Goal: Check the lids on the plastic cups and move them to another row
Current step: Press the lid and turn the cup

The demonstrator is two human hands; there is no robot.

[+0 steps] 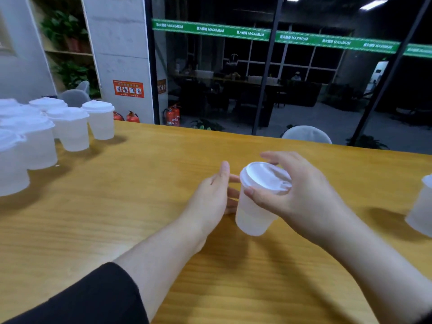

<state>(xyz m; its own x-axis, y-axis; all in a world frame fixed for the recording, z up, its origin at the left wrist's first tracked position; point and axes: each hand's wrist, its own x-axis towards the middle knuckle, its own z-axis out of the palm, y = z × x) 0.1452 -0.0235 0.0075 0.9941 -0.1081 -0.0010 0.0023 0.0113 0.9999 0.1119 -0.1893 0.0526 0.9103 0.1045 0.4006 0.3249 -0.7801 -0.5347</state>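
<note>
1. A black sleeve (93, 298) is cut off by the lower left edge.
2. A lidded plastic cup (253, 213) is held tilted above the counter (140, 206) by the right hand (297, 195), its grip curled round the rim, thumb under the lid (265, 176).
3. The left hand (214, 195) is held open beside the cup; contact cannot be told.
4. A cup at the right edge (420, 213) is cut off.
5. The clustered cups at far left (46, 134) are blurred.
</note>
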